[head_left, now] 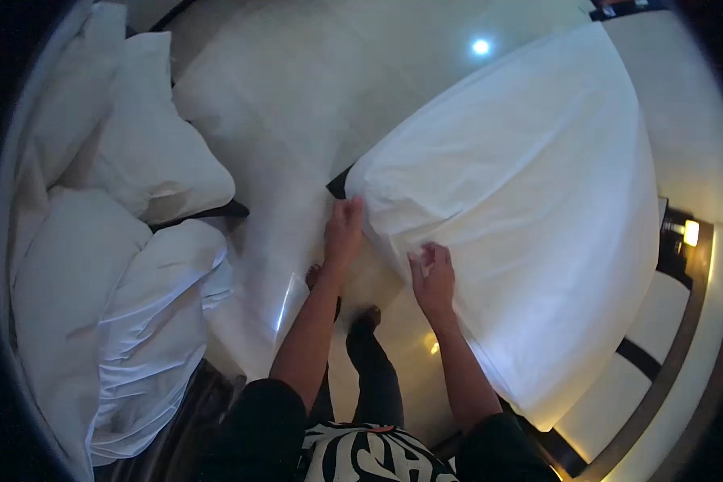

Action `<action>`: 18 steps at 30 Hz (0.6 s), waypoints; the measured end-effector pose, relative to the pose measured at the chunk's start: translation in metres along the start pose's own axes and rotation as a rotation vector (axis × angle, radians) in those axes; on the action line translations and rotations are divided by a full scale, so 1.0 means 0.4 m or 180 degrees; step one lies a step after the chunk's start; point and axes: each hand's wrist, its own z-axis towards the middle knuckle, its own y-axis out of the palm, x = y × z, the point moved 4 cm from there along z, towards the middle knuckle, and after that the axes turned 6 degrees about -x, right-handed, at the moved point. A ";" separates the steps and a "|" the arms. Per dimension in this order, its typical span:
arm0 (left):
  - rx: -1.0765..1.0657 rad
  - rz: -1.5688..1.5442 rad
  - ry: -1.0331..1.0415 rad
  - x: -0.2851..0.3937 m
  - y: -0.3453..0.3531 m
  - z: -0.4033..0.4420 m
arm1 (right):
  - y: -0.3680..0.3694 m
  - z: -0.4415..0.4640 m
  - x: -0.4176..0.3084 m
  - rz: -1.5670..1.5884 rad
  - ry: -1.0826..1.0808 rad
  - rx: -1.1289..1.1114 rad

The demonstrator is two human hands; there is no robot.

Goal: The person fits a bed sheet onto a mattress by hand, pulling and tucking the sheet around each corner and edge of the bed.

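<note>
A white bed sheet (522, 209) covers the mattress on the right. Its near corner, rounded and smooth, points toward me. My left hand (345, 229) is at that corner, its fingers bent against the sheet's edge; the fingertips are partly hidden. Closer to me along the same side, my right hand (435, 279) hovers at or touches the sheet, thumb and curled fingers apart. Shallow creases run across the sheet from the corner.
On the left lies a second bed or seat with rumpled white bedding (72, 265) and a pillow (157, 153). Glossy pale floor (273, 169) runs between. A lit wall lamp (691, 233) and a padded headboard (659, 321) stand at the right. My feet are below my hands.
</note>
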 end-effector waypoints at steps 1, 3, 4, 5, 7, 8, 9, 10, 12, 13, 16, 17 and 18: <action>0.0256 -0.0034 0.0330 -0.004 0.006 0.026 | 0.008 0.036 -0.053 -0.0373 -0.0471 0.0248; 0.0179 -0.0032 0.0197 -0.023 0.041 0.066 | 0.037 0.109 -0.128 -0.0735 -0.0975 0.0452; 0.0068 -0.0036 0.0096 -0.026 0.056 0.079 | 0.052 0.142 -0.154 -0.1038 -0.1117 0.0529; 0.0129 -0.0065 0.0067 -0.022 0.058 0.082 | 0.064 0.170 -0.174 -0.1343 -0.1265 0.0603; 0.0157 -0.0010 0.0095 -0.012 0.057 0.084 | 0.090 0.230 -0.166 -0.1178 -0.1266 0.0233; 0.0165 0.0019 0.0107 -0.012 0.058 0.087 | 0.102 0.256 -0.157 -0.1017 -0.1208 -0.0086; 0.0215 -0.0003 0.0072 -0.014 0.053 0.090 | 0.118 0.269 -0.152 -0.0856 -0.1142 -0.0405; 0.0269 0.0042 0.0073 -0.018 0.055 0.099 | 0.125 0.277 -0.160 -0.0859 -0.1189 -0.0456; 0.0368 0.0126 0.0048 -0.029 0.063 0.104 | 0.138 0.285 -0.166 -0.0685 -0.1190 -0.0867; 0.0430 0.0094 0.0007 -0.054 0.075 0.099 | 0.142 0.290 -0.168 -0.0607 -0.1194 -0.1077; 0.1307 0.0475 0.0626 -0.069 0.064 0.107 | 0.127 0.358 -0.202 -0.0921 -0.1790 -0.1352; 0.1355 0.0468 0.0587 -0.084 0.069 0.115 | 0.117 0.367 -0.203 -0.1070 -0.2001 -0.1479; 0.1259 0.0237 0.0353 -0.092 0.071 0.117 | 0.106 0.393 -0.204 -0.1077 -0.2022 -0.1556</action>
